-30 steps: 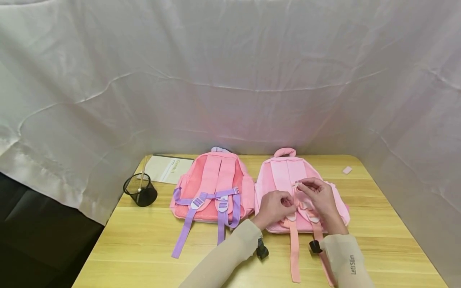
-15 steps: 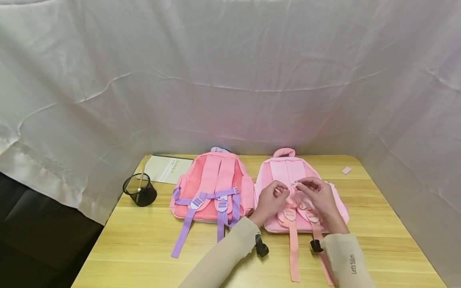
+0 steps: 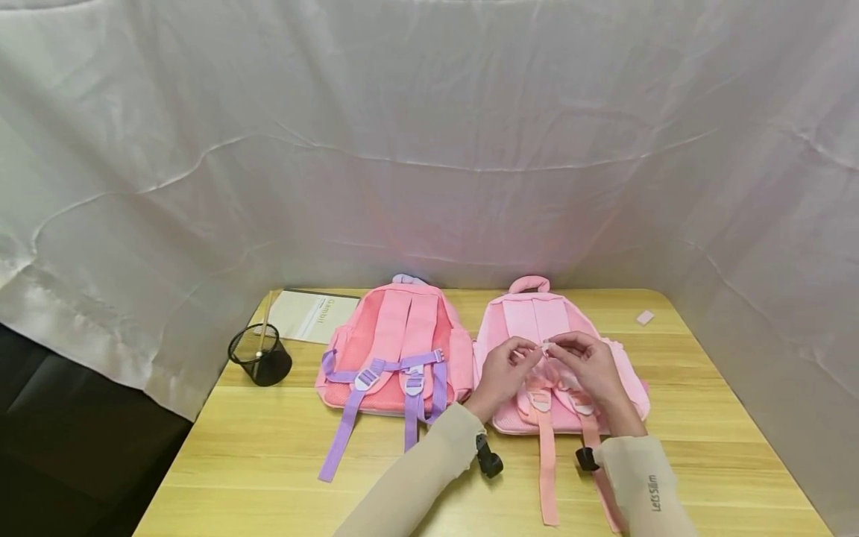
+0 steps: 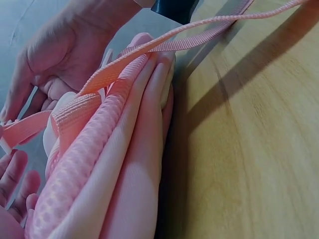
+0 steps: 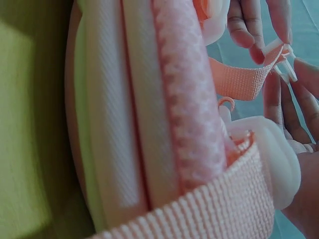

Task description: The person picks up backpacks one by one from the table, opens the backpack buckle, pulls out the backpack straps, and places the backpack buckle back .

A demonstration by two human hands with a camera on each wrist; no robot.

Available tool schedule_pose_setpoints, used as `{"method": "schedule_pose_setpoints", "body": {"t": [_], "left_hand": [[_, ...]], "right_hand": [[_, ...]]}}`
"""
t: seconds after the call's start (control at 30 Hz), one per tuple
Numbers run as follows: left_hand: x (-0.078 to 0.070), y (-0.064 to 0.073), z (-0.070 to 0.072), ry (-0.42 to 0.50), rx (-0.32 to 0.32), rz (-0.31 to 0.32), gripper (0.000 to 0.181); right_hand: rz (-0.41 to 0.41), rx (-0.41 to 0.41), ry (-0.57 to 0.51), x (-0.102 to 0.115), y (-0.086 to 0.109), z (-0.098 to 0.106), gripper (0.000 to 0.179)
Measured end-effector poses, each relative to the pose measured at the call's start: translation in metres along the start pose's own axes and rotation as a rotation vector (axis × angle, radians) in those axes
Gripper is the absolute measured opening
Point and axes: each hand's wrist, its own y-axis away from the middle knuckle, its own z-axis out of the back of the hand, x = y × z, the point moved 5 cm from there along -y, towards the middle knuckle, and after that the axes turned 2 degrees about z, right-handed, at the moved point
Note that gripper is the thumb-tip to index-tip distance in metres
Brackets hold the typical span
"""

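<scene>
A light pink backpack lies with its straps facing up on the right half of the table. Above its lower back my left hand and right hand meet fingertip to fingertip. Both pinch a small white plastic buckle, the right from its right side, the left from its left. In the right wrist view, a peach webbing strap runs up to this white buckle, whose thin prongs show between the fingers. Exactly which part each fingertip grips is partly hidden. White strap adjusters and hanging peach tails lie below.
A coral pink backpack with purple straps lies directly to the left. Farther left are a black mesh pen cup holding a stick and a notebook. A small pink block lies at right. Pale curtains surround the table.
My left hand has risen from near the left strap adjuster and come to the right hand's fingertips at the buckle. My right hand has shifted slightly left, still pinching it.
</scene>
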Motion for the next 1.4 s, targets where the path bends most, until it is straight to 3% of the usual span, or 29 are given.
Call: {"method": "schedule_pose_setpoints", "body": {"t": [0.23,0.4,0.57,0.87,1.1,1.4], "left_hand": [[0.002,-0.001,-0.001,0.113,0.001,0.017,0.021],[0.004,-0.001,-0.002,0.199,0.0,0.038,0.021],[0.005,-0.001,-0.002,0.214,0.002,0.045,0.02],[0.005,0.0,-0.002,0.214,0.015,0.037,0.018],[0.004,0.0,0.0,0.181,0.014,0.015,0.022],[0.006,0.0,0.0,0.209,0.027,0.026,0.02]], "right_hand": [[-0.038,0.011,0.057,-0.001,0.005,-0.002,0.032],[-0.062,0.064,0.189,-0.003,0.009,-0.002,0.031],[-0.066,0.084,0.232,0.0,0.01,-0.003,0.03],[-0.036,0.016,0.25,0.004,0.011,-0.001,0.026],[-0.02,-0.03,0.191,0.005,0.01,-0.001,0.026],[-0.044,-0.059,0.079,0.0,0.005,-0.004,0.035]]}}
